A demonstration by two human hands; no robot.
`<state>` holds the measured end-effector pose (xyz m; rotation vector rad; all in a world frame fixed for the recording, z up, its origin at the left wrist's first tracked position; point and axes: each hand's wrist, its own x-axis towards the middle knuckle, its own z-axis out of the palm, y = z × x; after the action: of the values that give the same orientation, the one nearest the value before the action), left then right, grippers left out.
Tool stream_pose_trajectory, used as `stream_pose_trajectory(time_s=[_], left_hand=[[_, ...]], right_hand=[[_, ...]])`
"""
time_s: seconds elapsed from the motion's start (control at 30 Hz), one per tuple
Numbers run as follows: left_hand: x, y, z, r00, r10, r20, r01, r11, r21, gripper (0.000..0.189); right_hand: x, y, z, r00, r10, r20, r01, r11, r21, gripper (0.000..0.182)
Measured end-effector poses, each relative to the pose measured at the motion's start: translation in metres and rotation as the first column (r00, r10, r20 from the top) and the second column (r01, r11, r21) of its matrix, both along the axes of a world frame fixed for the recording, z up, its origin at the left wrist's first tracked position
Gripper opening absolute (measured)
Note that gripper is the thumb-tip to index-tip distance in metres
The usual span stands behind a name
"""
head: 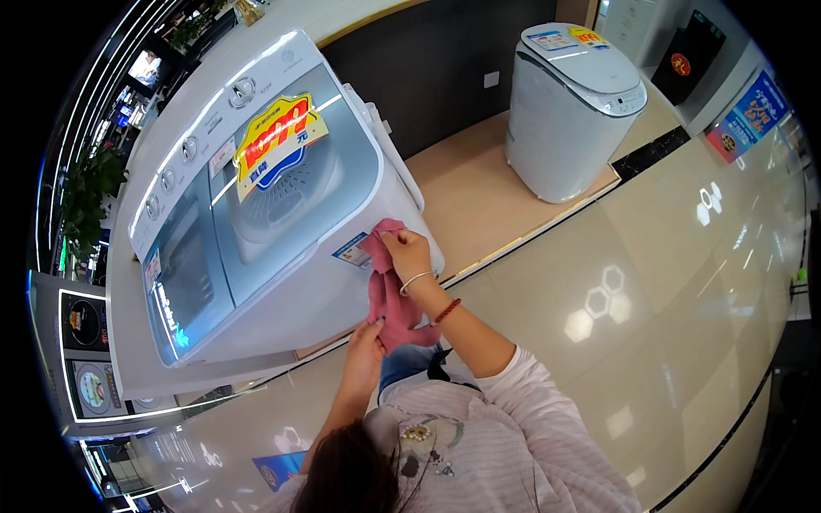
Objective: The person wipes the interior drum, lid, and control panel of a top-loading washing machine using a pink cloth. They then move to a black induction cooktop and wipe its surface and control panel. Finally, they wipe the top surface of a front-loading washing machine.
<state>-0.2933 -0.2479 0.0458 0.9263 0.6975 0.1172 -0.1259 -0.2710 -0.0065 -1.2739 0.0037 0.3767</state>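
A pink cloth hangs between my two hands in front of a white twin-tub washing machine. My right hand pinches its upper end close to the machine's front panel. Lower down, the fingers of my left hand grip the cloth's left edge. Part of an energy label on the front panel is covered by the cloth. Whether the cloth touches the panel I cannot tell. The machine's bluish see-through lids are down, and a yellow and red price sign stands on the right one.
A small white top-loading washer stands on a low wooden platform at the right. Behind runs a dark wall with a socket. Glossy tiles cover the floor. A blue poster is at the far right, a leafy plant at the left.
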Motion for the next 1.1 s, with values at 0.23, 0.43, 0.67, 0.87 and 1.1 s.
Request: stream_pose_trajectory(time_s=[0.23,0.43,0.67,0.87,1.1], left_hand=[[0.001,-0.002,0.001,0.999,-0.033,-0.003,0.033,0.999,0.02,0.022],[0.005,-0.01,0.011,1.0,-0.006,-0.02,0.007,1.0,0.012,0.022],[-0.003,-0.002,-0.002,0.999,-0.026,-0.022,0.026,0.999,0.026,0.023],[-0.001,-0.003,-0.005,0.998,-0.055,-0.015,0.056,0.998,0.023,0.024],[-0.002,-0.001,-0.009,1.0,-0.015,-0.008,0.015,0.999,0.03,0.024]], right_hand=[[0.001,0.002,0.001,0.984,-0.015,-0.179,0.033,0.995,0.097,0.029],[0.002,-0.004,0.01,1.0,0.013,0.028,-0.013,1.0,0.011,0.029],[-0.002,0.0,0.017,0.998,0.029,0.059,-0.027,0.999,-0.036,0.026],[0.002,-0.003,0.008,0.999,-0.003,-0.047,0.003,1.0,0.001,0.028],[0.003,0.002,0.001,0.997,-0.004,-0.078,0.005,1.0,0.014,0.03]])
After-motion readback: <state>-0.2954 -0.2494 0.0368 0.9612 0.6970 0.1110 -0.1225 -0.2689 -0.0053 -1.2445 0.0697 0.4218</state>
